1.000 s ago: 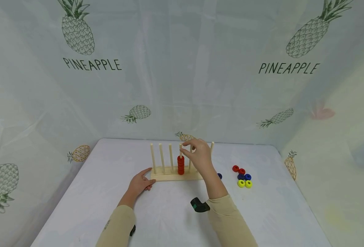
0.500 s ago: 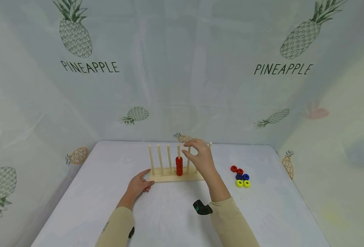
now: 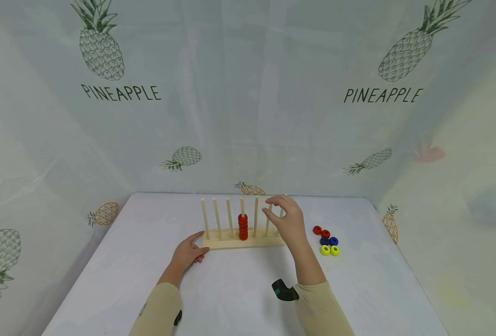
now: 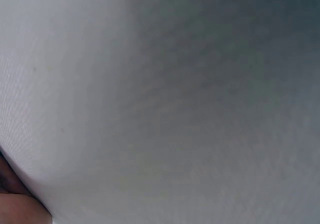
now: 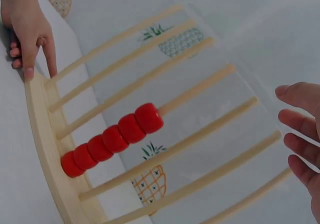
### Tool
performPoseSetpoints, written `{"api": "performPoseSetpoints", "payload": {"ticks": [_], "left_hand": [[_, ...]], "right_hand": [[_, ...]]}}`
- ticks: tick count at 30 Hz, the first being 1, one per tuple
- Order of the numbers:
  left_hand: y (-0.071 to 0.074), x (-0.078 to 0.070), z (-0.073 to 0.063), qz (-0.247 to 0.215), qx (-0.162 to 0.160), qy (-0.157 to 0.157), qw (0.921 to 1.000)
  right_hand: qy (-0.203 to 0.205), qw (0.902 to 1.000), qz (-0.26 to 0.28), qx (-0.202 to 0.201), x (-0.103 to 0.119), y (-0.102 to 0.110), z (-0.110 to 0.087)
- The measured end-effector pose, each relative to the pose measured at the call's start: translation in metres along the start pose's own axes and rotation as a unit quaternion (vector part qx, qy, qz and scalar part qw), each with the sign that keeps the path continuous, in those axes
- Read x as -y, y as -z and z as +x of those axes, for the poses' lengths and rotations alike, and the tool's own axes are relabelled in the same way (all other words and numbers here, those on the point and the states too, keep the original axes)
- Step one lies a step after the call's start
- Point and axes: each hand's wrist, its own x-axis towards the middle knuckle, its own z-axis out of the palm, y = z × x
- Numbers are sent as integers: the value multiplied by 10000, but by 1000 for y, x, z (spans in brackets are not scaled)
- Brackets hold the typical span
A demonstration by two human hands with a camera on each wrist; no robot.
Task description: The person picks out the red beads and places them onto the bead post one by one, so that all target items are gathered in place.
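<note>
Where the two tan sleeves (image 3: 157, 308) end, bare wrists start, and there's a black gadget (image 3: 285, 290) by the right one. The left hand (image 3: 186, 254) is pinching the near end of the wooden rack (image 3: 223, 244) between thumb and index finger. You can sorta see that from the head, but the right wrist view makes it way clearer. The left wrist view is mostly a blurry pale surface plus a sliver of skin in one corner.

The right hand (image 3: 292, 221) is up by the two pegs farthest from the left hand, thumb and fingers curved with a gap between them, not pinching anything. Can't tell if it's brushing a peg. The rack's on the white table (image 3: 231, 289), with seven pegs; red beads (image 3: 243, 228) are stacked on the middle one, between the hands. Right wrist view lets you count six.

Right of the right hand, only in the head view, are two loose red rings (image 3: 317, 230), two blue rings (image 3: 324, 241) and two yellow rings (image 3: 325, 250).

Beyond both hands hangs a pale backdrop (image 3: 248, 116); the head view gets PINEAPPLE twice in full, the right wrist just its last letters.
</note>
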Motion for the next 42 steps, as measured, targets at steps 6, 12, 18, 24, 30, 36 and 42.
{"api": "performPoseSetpoints", "payload": {"ticks": [6, 12, 18, 24, 30, 36, 42], "left_hand": [[0, 1, -1, -89, -9, 34, 10000], [-1, 0, 0, -59, 0, 23, 10000], [0, 0, 1, -11, 55, 76, 10000], [0, 2, 2, 30, 29, 42, 10000], [0, 2, 4, -93, 46, 65, 9999], [0, 1, 3, -44, 41, 13, 10000], [0, 2, 3, -8, 40, -8, 10000]], "right_hand": [[-381, 9992, 108, -97, -13, 7, -9], [-810, 9965, 67, -182, -25, 16, -17], [-1250, 9918, 122, -223, -38, 24, -25], [-1607, 9868, 126, -183, -50, 30, -32], [-1953, 9804, -61, -245, -62, 37, -39], [-2164, 9757, -197, -274, -74, 45, -45], [-2503, 9672, -396, -171, -87, 51, -52]]}}
